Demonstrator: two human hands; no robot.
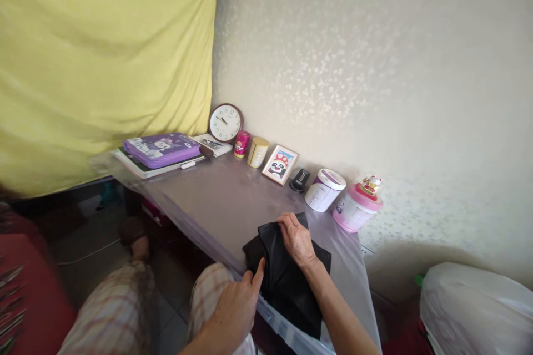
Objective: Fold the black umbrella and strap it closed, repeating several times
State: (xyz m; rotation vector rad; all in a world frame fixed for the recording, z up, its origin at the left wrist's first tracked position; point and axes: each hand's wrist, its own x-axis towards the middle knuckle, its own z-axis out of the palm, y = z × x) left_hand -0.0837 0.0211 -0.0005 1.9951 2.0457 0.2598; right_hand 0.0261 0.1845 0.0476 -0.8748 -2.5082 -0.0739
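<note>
Black fabric (287, 283) lies bunched on the near right part of the table (200, 199), its lower end reaching the front edge, so right within lap range of the seated person. Right hand (296, 241) comes over the top, fingers curled in and closed on the upper fold; reads as a pinch that controls the far side of the piece. Left hand (241, 305) is at the left edge, index finger extended along a raised flap; can't tell whether thumb and finger actually grip it or just press. My read: one hand anchors, the other manages the layer, since limp material won't hold a shape alone. Table wears a clear plastic-looking cover, probably for wipe-down; slick, so fabric may slide if only one side is held. Everything else is at the back or far end, likely to leave the front for hands: clock (226, 122) propped upright by the wall, then pink can (242, 144), yellowish container (258, 152), picture frame (280, 165) tilted back for viewing, small black object (300, 180), white tub (325, 190), pink-lidded tub (357, 208) with a figurine (370, 186) on top. Purple case (164, 148) sits flat on a board-like stack (144, 170), far left.
</note>
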